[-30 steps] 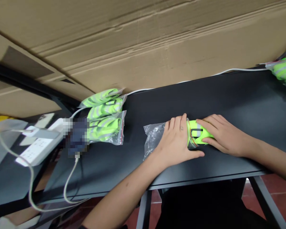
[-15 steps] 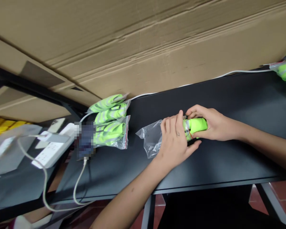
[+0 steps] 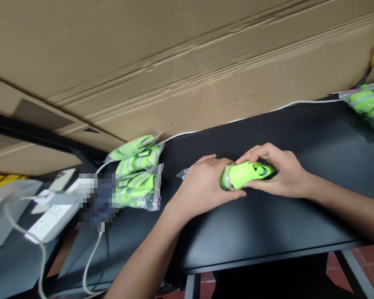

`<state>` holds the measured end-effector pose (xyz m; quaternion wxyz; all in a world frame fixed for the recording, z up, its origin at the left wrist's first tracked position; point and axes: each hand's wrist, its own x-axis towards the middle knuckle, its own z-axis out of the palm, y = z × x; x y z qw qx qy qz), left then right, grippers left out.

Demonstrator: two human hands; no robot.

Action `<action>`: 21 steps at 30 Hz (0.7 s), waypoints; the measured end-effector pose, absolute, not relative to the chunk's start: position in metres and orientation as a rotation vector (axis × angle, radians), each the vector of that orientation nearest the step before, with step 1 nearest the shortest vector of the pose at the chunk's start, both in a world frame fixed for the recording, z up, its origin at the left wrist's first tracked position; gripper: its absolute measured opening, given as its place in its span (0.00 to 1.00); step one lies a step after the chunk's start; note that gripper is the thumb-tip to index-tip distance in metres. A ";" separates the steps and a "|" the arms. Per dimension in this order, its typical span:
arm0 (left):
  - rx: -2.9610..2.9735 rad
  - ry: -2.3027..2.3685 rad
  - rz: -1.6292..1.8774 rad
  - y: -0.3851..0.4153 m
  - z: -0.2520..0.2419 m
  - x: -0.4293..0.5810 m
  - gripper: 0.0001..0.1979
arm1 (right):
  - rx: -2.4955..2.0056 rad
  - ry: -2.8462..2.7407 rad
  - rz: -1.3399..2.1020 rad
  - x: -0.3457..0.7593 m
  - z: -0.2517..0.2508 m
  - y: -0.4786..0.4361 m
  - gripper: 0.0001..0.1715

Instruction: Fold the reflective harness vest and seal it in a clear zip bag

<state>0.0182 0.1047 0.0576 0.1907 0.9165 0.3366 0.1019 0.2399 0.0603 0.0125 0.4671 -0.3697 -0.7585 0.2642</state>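
A rolled neon-green reflective vest lies between my two hands, over the black table. Its left end sits inside a clear plastic bag, whose corner pokes out beyond my fingers. My left hand is wrapped round the bagged end, thumb along the near side; most of the bag is hidden under it. My right hand grips the bare right end between thumb and fingers. A fold in that end stands open, showing a grey strip inside.
Several bagged green vests lie at the left, beside a blurred-out object. A white power strip with cables sits further left. More bagged vests lie far right. A cardboard wall borders the black table.
My left hand has turned and closed further over the bag, covering most of it. The vest's right end now tilts up toward me, with my right hand still on it. The view has shifted slightly.
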 end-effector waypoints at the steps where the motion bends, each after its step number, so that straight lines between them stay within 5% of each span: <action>1: 2.535 0.961 0.317 0.107 0.059 0.021 0.24 | -0.877 -1.830 0.577 0.239 0.014 0.062 0.26; 11: 2.115 0.853 0.760 0.107 0.075 0.045 0.23 | -0.805 -2.035 0.101 0.248 0.051 0.069 0.21; 21: 1.611 0.740 0.950 0.109 0.061 0.062 0.18 | -0.961 -2.228 0.501 0.262 0.044 0.062 0.27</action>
